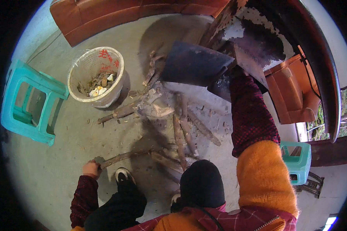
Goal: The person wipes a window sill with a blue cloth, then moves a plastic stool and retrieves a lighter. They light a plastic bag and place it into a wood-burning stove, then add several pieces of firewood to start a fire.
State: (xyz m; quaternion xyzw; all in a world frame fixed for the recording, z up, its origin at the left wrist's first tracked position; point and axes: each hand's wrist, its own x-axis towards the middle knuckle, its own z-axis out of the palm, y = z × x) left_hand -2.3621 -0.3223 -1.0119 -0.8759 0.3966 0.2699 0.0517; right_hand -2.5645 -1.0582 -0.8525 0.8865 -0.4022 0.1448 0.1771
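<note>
Low on the left, my left hand (91, 169) is closed around the end of a long thin stick (127, 155) near the floor. The stick's other end reaches toward a loose pile of firewood (183, 129). My right arm (252, 111), in a dark red checked sleeve, stretches up into a gap in a dark, flaking metal stove (258, 42). The stove's edge and shadow hide my right hand, so its fingers do not show. Beside that arm, a flat black metal panel (196, 63) juts out from the stove. A forked, broken branch (142, 106) lies below it.
A white plastic bucket (72, 79) with scraps inside stands left of the wood. Farther left is a turquoise stool (31, 128); another turquoise stool (306, 159) stands right of my arm. Brown sofas (104, 15) line the back. My shoe (125, 175) is close to the stick.
</note>
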